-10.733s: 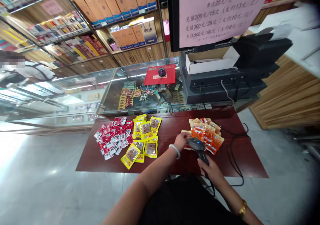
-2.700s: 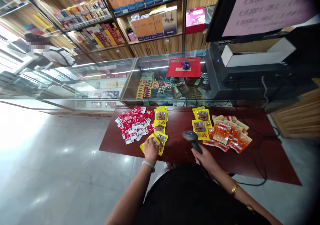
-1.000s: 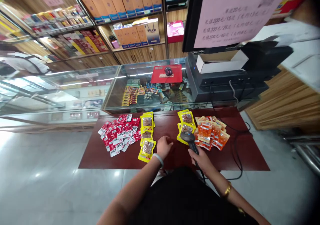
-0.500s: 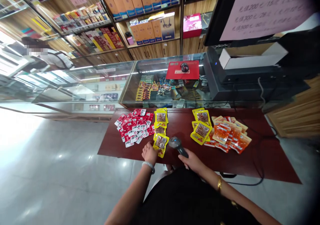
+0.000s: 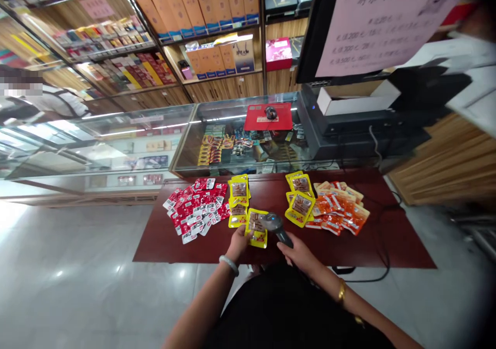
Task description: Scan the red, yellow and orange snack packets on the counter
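My left hand (image 5: pixel 238 241) grips the near edge of a yellow snack packet (image 5: pixel 257 228) lifted slightly off the dark red table (image 5: pixel 163 240). My right hand (image 5: pixel 299 251) holds a black barcode scanner (image 5: pixel 274 224) whose head points at that packet. Two more yellow packets (image 5: pixel 238 199) lie just beyond, next to a heap of red packets (image 5: pixel 196 209). To the right sit two other yellow packets (image 5: pixel 299 200) beside a pile of orange packets (image 5: pixel 339 213).
A glass display counter (image 5: pixel 186 132) runs behind the table, with a red mouse pad and mouse (image 5: pixel 270 115) on it. A register with a white box (image 5: pixel 354 103) stands at the right. The scanner's black cable (image 5: pixel 372 274) trails over the table's right side. Another person (image 5: pixel 42 103) stands far left.
My left hand has lifted the nearest yellow packet and drawn it right, and the scanner in my right hand has closed in on it. Earlier, yellow packets moved from the left group to the right.
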The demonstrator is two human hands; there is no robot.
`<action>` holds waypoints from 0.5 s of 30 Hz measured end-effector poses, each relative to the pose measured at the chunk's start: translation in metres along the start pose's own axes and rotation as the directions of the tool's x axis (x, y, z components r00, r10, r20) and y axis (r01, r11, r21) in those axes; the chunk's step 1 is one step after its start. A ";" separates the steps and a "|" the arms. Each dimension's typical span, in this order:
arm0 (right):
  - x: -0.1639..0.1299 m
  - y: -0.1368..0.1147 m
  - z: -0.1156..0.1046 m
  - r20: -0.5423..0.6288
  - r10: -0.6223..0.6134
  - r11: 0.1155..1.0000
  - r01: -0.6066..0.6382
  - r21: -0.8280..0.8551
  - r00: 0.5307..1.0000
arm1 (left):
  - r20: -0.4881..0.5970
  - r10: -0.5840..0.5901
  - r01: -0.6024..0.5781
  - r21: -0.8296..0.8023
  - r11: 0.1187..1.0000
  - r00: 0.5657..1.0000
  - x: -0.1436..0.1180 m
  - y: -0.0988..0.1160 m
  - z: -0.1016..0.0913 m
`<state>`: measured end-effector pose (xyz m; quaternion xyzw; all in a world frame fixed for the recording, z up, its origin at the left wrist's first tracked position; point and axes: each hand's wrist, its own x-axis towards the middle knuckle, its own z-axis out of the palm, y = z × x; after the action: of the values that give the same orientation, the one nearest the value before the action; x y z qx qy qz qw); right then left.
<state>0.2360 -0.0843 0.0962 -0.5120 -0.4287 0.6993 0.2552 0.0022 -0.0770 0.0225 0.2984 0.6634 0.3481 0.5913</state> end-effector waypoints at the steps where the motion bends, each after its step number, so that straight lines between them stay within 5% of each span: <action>1: -0.002 -0.004 -0.006 -0.029 -0.007 1.000 0.008 0.012 1.000 | 0.012 0.029 -0.029 0.002 1.000 0.999 0.005 0.004 0.009; 9: -0.005 -0.019 -0.063 -0.233 -0.072 0.990 0.097 0.099 0.970 | 0.127 0.131 -0.106 -0.188 0.976 0.983 0.037 0.044 0.102; 15: -0.001 -0.020 -0.099 -0.326 -0.063 0.988 0.106 0.116 0.943 | 0.107 0.133 -0.098 -0.285 0.953 0.985 0.063 0.066 0.161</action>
<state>0.3275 -0.0418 0.1036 -0.5823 -0.3556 0.6217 0.3846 0.1536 0.0296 0.0307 0.2718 0.5508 0.4527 0.6463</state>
